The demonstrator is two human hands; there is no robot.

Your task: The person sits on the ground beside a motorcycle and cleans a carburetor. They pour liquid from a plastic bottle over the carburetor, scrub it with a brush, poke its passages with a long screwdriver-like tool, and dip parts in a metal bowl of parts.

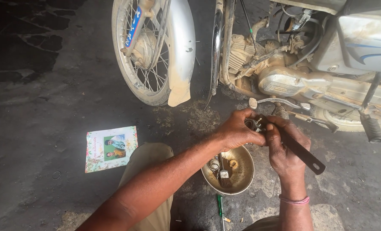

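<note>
Over a metal bowl [241,182] near the motorcycle [310,64], our left hand [237,130] grips a small round metal part [253,124] while our right hand [284,149] clasps a flat dark tool [303,153] against it, needing steady leverage.

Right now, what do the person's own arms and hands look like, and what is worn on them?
Both forearms are bare, with no sleeves in view. Neither the left hand nor the right hand wears a glove, and no rings or watch can be made out. The right wrist carries a thin pink band, wound round in more than one strand. Khaki trousers cover the knee beneath the left arm.
</note>
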